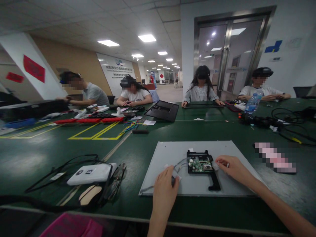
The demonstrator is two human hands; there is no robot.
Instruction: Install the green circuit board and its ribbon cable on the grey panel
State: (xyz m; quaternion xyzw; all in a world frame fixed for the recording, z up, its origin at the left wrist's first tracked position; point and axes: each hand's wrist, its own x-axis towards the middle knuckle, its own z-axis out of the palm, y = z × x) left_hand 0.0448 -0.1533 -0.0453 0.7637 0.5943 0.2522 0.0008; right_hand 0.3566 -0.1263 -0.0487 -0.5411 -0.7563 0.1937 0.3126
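A flat grey panel lies on the green table in front of me. On it sits a black plastic bracket around a green circuit board. Thin grey cables run from the board's left side toward my left hand. That hand is closed at the panel's left part, around a small dark piece with pale, film-like edges; its kind is unclear. My right hand is pinched at the board's right edge, with a small pale bit at the fingertips that I cannot make out.
To the left lie a white box-like device, a computer mouse, glasses and black cables. A blurred pink object lies right of the panel. Several people sit across the table, near a black monitor shell and water bottles.
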